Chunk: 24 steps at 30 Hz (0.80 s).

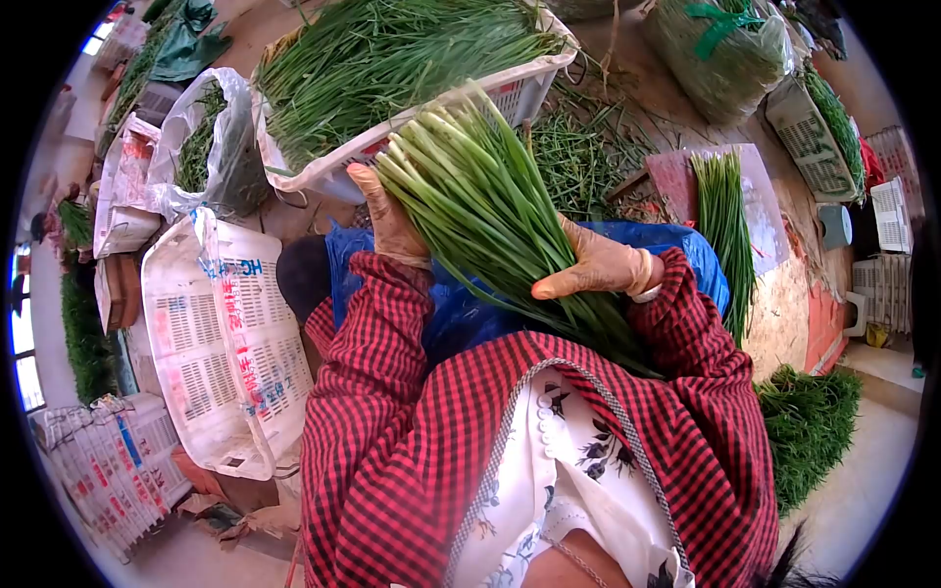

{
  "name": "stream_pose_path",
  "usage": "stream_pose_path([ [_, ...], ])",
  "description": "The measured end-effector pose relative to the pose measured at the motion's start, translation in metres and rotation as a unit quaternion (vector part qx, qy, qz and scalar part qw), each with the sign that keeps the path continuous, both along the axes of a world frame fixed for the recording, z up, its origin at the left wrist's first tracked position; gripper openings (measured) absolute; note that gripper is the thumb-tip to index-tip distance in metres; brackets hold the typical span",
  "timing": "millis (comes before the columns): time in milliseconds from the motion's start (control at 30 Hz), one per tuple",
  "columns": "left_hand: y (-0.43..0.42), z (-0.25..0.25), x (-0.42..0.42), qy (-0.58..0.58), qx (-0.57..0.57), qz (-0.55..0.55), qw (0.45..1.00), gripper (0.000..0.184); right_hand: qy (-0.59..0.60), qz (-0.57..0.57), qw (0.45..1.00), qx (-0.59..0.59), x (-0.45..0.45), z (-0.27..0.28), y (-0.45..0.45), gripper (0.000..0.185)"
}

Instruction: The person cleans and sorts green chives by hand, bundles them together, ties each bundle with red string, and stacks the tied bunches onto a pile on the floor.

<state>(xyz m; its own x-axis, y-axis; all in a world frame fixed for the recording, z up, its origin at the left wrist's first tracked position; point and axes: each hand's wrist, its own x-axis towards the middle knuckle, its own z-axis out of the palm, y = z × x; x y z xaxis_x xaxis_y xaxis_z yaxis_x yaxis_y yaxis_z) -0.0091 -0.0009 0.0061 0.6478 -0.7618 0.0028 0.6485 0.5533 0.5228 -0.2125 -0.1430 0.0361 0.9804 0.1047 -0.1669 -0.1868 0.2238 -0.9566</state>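
Note:
A thick bunch of garlic chives is held slantwise over my lap, its pale cut ends toward the upper left. My right hand, in a thin glove, grips the bunch around its green middle, with the thumb across the top. My left hand, also gloved, is open against the bunch's left side near the pale ends. Its thumb is stretched away, while the other fingers are mostly hidden by the stems. Blue plastic covers my lap beneath.
A white crate heaped with chives stands ahead. Another white crate sits at left, beside a clear bag. To the right, trimmed chives lie on a board. A pile of greens rests on the floor.

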Motion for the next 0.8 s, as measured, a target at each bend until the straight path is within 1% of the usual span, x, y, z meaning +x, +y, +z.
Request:
stream_pose_path([
  [33, 0.0, 0.002, -0.001, 0.002, -0.001, 0.001, 1.0, 0.089, 0.002, 0.001, 1.0, -0.001, -0.001, 0.003, -0.004, 0.094],
  [100, 0.003, 0.005, -0.005, -0.037, 0.022, 0.004, 0.999, 0.093, 0.005, -0.006, 0.997, 0.077, -0.002, 0.016, -0.012, 0.094],
  [133, 0.005, 0.002, -0.003, -0.052, 0.006, -0.007, 0.999, 0.087, -0.012, -0.017, 0.998, 0.055, 0.001, 0.023, -0.019, 0.095],
  [167, 0.006, 0.001, -0.002, -0.051, 0.008, -0.009, 0.999, 0.087, -0.054, -0.049, 0.997, -0.002, 0.005, 0.026, -0.022, 0.085],
  [233, 0.005, 0.01, -0.004, -0.116, 0.085, -0.01, 0.99, 0.088, -0.072, -0.097, 0.992, -0.028, 0.018, 0.04, -0.02, 0.073],
  [267, 0.004, 0.014, -0.001, -0.092, 0.045, -0.061, 0.993, 0.086, -0.084, -0.137, 0.987, -0.019, 0.024, 0.037, -0.014, 0.055],
  [300, 0.0, 0.019, 0.002, -0.093, 0.045, -0.061, 0.993, 0.086, -0.085, -0.138, 0.987, -0.019, 0.026, 0.037, -0.01, 0.055],
  [367, -0.008, 0.029, 0.007, -0.138, 0.019, -0.117, 0.983, 0.086, -0.02, -0.197, 0.979, -0.047, 0.03, 0.037, 0.0, 0.042],
  [400, -0.013, 0.039, -0.001, -0.093, -0.014, -0.118, 0.989, 0.085, -0.061, -0.239, 0.959, -0.14, 0.035, 0.02, 0.009, 0.03],
  [433, -0.014, 0.038, 0.001, -0.093, -0.014, -0.117, 0.989, 0.085, -0.105, -0.256, 0.918, -0.285, 0.035, 0.027, 0.017, 0.026],
  [500, -0.017, 0.038, 0.006, -0.093, 0.013, -0.092, 0.991, 0.086, -0.14, -0.276, 0.89, -0.336, 0.036, 0.023, 0.025, 0.025],
  [533, -0.017, 0.04, 0.006, -0.079, 0.023, -0.08, 0.993, 0.079, -0.138, -0.279, 0.89, -0.334, 0.036, 0.022, 0.023, 0.025],
  [567, -0.017, 0.04, 0.006, -0.077, 0.025, -0.083, 0.993, 0.079, -0.124, -0.256, 0.877, -0.387, 0.036, 0.021, 0.02, 0.028],
  [600, -0.018, 0.04, 0.007, -0.071, 0.031, -0.089, 0.993, 0.073, -0.109, -0.232, 0.861, -0.439, 0.035, 0.021, 0.017, 0.03],
  [633, -0.018, 0.042, 0.007, -0.064, 0.037, -0.093, 0.993, 0.068, -0.107, -0.234, 0.861, -0.439, 0.033, 0.023, 0.016, 0.03],
  [667, -0.015, 0.044, 0.005, -0.041, 0.046, -0.09, 0.994, 0.059, -0.035, -0.243, 0.931, -0.271, 0.031, 0.026, 0.014, 0.032],
  [700, -0.015, 0.043, 0.006, -0.041, 0.045, -0.091, 0.994, 0.059, 0.036, -0.243, 0.965, -0.093, 0.029, 0.028, 0.012, 0.033],
  [767, -0.015, 0.04, 0.008, -0.054, 0.014, -0.101, 0.993, 0.06, -0.019, -0.275, 0.961, 0.014, 0.024, 0.018, 0.004, 0.036],
  [800, -0.014, 0.036, 0.01, -0.057, 0.003, -0.104, 0.993, 0.06, -0.028, -0.276, 0.961, -0.021, 0.019, 0.017, -0.005, 0.038],
])
